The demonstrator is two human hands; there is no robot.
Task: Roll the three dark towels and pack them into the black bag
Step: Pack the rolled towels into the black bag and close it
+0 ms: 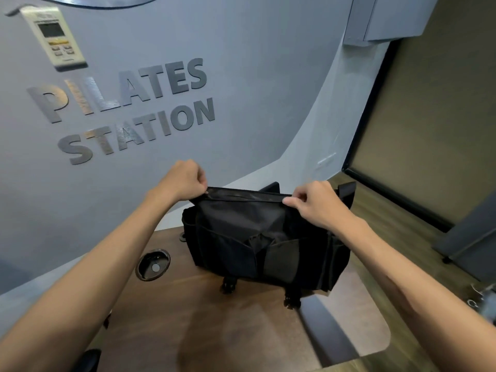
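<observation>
The black bag (241, 245) stands upright at the far side of the brown wooden table (204, 326). It has front pockets and two buckle straps hanging at its lower edge. My left hand (185, 181) pinches the left end of the bag's top edge, at the zip. My right hand (314, 202) pinches the same edge further right. The top edge is pulled taut between both hands. No towel is visible outside the bag, and the bag's inside is hidden.
A round cable grommet (153, 265) is set in the table left of the bag. A grey wall with raised lettering (126, 108) and a wall remote (55, 36) rises behind. Wooden floor (397, 210) lies to the right, with a metal object (483, 296) at the right edge.
</observation>
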